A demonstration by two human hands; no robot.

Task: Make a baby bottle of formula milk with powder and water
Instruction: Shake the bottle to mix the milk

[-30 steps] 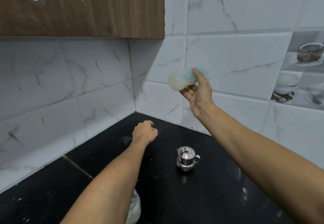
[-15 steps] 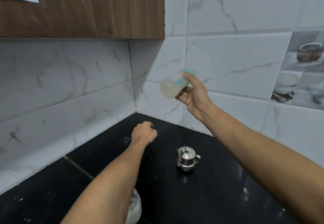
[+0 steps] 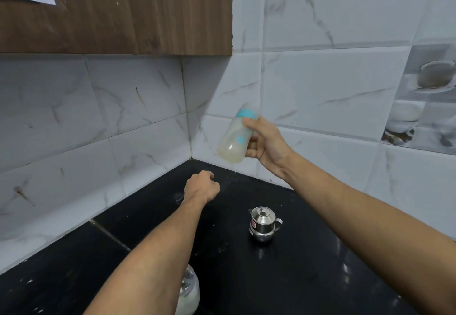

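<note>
Bottle (image 3: 233,139), jar (image 3: 190,290), steel pot (image 3: 262,223): one of each, with two bare hands over a black counter (image 3: 320,277). Nearest, the jar stands at the bottom edge with white powder inside, mostly hidden under the left forearm. Farther in and to the right, the steel pot sits lidded on the counter, apart from both hands. Beyond it the left hand (image 3: 201,187) is curled into a fist with nothing seen in it, low over the counter; whether it touches the surface cannot be told. Higher and farther, the right hand (image 3: 267,142) grips the bottle round its middle, thumb across the front just under the teal collar. The bottle hangs in the air before the tiled wall (image 3: 320,80) near the corner, tilted, collar up, base down to the left, cloudy milk inside, blurred. One wooden cabinet (image 3: 135,13) hangs above.
</note>
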